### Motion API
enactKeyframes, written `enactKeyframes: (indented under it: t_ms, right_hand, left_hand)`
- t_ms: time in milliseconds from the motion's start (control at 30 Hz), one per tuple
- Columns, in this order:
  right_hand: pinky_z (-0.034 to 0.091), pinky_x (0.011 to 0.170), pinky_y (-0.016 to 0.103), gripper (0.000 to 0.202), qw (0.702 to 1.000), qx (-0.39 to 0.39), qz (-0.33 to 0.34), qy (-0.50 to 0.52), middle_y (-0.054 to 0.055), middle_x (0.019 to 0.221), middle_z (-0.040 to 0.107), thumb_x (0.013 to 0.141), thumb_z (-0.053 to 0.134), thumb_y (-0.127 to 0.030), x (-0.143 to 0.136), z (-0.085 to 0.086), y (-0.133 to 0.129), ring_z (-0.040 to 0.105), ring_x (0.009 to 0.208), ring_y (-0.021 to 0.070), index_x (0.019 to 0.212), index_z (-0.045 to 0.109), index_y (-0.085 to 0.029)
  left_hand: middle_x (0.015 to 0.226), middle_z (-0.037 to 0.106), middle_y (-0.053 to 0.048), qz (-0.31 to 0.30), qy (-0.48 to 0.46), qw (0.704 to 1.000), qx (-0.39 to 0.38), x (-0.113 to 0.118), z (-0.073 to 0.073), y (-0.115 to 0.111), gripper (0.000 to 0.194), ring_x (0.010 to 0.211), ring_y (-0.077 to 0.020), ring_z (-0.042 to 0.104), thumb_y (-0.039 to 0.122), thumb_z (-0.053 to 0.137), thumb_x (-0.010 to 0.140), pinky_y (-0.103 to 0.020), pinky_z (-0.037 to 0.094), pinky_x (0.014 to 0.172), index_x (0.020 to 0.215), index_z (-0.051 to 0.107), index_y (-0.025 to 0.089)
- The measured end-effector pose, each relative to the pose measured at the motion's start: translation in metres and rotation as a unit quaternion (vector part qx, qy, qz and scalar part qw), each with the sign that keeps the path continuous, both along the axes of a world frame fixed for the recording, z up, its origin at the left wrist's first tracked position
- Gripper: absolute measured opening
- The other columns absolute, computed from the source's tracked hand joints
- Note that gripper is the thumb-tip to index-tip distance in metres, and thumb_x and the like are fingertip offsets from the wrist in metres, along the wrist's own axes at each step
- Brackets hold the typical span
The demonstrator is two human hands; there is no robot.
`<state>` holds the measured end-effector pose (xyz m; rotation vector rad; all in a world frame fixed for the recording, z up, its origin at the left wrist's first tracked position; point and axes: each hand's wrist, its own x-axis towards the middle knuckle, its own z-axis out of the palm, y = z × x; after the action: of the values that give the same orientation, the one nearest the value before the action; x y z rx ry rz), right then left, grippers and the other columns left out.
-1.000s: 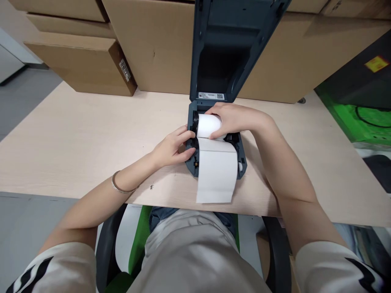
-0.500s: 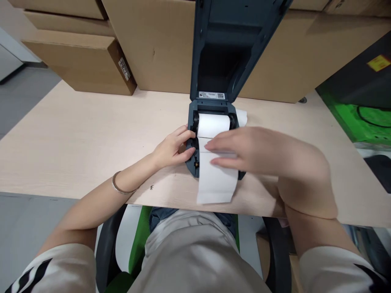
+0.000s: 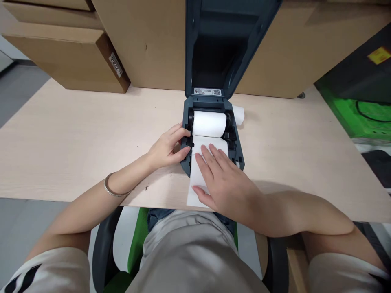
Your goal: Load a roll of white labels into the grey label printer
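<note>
A dark label printer (image 3: 240, 152) stands on the table with its lid (image 3: 226, 44) raised. Inside it lies a white paper roll (image 3: 209, 123), and a strip of paper (image 3: 198, 179) runs from the roll over the printer's front toward the table edge. My left hand (image 3: 171, 147) rests at the printer's left side, thumb and fingers apart at its rim. Flat on the paper strip lies my right hand (image 3: 221, 179), its fingers spread and pointing toward the roll.
Behind the printer stand large cardboard boxes (image 3: 140, 49), with another box (image 3: 61, 61) at the back left. A white rolled piece (image 3: 238, 115) lies right of the printer. A green and black item (image 3: 360, 118) is at the far right.
My right hand has come down and toward me, from hovering across the strip to lying flat on it with fingers spread. My left hand stays at the printer's side. The view has shifted slightly.
</note>
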<state>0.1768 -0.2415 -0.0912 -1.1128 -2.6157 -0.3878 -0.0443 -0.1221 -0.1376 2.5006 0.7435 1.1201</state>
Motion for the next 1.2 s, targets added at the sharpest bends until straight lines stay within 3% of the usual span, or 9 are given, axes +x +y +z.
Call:
enactKeyframes:
  t_ms: [300,600,733,833,933,1000,1067,1133,1200]
  right_hand:
    - [0.058,0.11,0.057,0.07,0.996,-0.094,-0.003,-0.009,0.029,0.142,0.066,0.102,0.054,-0.047,0.005,0.017,0.012,0.063,0.135,0.0446,0.15,0.056,0.005]
    - [0.054,0.115,0.061,0.069,0.994,-0.105,0.017,-0.001,0.031,0.153,0.056,0.103,0.055,-0.048,0.007,0.016,0.007,0.055,0.145,0.0476,0.148,0.058,0.005]
    - [0.058,0.112,0.055,0.059,0.989,-0.128,0.063,0.024,0.026,0.146,0.065,0.106,0.049,-0.044,0.025,0.038,0.011,0.063,0.138,0.0391,0.14,0.065,0.001]
    - [0.064,0.099,0.048,0.046,0.984,-0.163,0.041,0.055,0.017,0.133,0.075,0.107,0.05,-0.042,0.046,0.071,0.019,0.073,0.122,0.0328,0.132,0.071,-0.011]
    - [0.062,0.093,0.045,0.037,0.974,-0.171,-0.044,0.139,0.007,0.122,0.079,0.106,0.052,-0.046,0.067,0.099,0.043,0.075,0.108,0.0277,0.123,0.075,-0.022]
    - [0.058,0.099,0.044,0.04,0.971,-0.091,-0.079,0.208,0.011,0.126,0.075,0.104,0.056,-0.042,0.076,0.108,0.072,0.071,0.117,0.0282,0.13,0.073,-0.017]
    - [0.055,0.103,0.041,0.063,0.957,-0.005,-0.091,0.277,0.018,0.142,0.065,0.093,0.069,-0.041,0.081,0.108,0.11,0.064,0.129,0.0286,0.147,0.06,-0.011]
    - [0.048,0.115,0.034,0.09,0.942,0.014,-0.095,0.322,0.019,0.162,0.048,0.09,0.072,-0.056,0.084,0.104,0.15,0.054,0.142,0.0215,0.161,0.04,-0.011]
    - [0.039,0.123,0.028,0.093,0.921,-0.064,-0.134,0.359,0.014,0.18,0.018,0.101,0.048,-0.069,0.085,0.099,0.187,0.029,0.162,0.0105,0.167,0.015,-0.013]
  left_hand:
    - [0.084,0.054,-0.002,0.001,0.007,1.0,0.003,-0.002,0.001,-0.001,0.036,0.07,-0.0184,0.051,0.054,0.049,0.105,-0.033,0.046,0.066,0.11,0.061,0.021]
    - [0.093,0.064,-0.005,0.003,-0.003,1.0,-0.004,-0.004,-0.001,-0.004,0.046,0.074,-0.0184,0.056,0.051,0.05,0.105,-0.034,0.051,0.07,0.138,0.058,0.019]
    - [0.091,0.061,-0.006,0.045,0.006,0.992,0.121,-0.004,0.002,-0.007,0.043,0.083,-0.0228,0.061,0.045,0.048,0.104,-0.041,0.056,0.078,0.138,0.062,0.021]
    - [0.103,0.068,-0.01,0.008,-0.008,0.967,0.256,-0.005,0.004,-0.012,0.047,0.097,-0.0275,0.067,0.049,0.042,0.102,-0.05,0.06,0.09,0.138,0.064,0.027]
    - [0.116,0.075,-0.006,-0.097,0.048,0.957,0.269,-0.005,0.006,-0.02,0.049,0.11,-0.0292,0.072,0.056,0.044,0.097,-0.052,0.061,0.099,0.136,0.064,0.035]
    - [0.119,0.078,-0.002,-0.158,0.098,0.946,0.265,-0.001,0.007,-0.026,0.044,0.111,-0.0268,0.074,0.057,0.055,0.093,-0.047,0.063,0.101,0.132,0.066,0.04]
    - [0.117,0.079,0.003,-0.197,0.115,0.935,0.272,0.005,0.008,-0.032,0.036,0.106,-0.0213,0.076,0.049,0.068,0.092,-0.039,0.065,0.099,0.128,0.067,0.043]
    - [0.115,0.08,0.006,-0.219,0.117,0.932,0.264,0.011,0.011,-0.036,0.035,0.1,-0.0156,0.077,0.033,0.076,0.092,-0.031,0.065,0.095,0.124,0.067,0.044]
    - [0.112,0.081,0.008,-0.232,0.142,0.934,0.23,0.016,0.014,-0.039,0.036,0.096,-0.0127,0.077,0.022,0.076,0.094,-0.026,0.066,0.089,0.121,0.069,0.044]
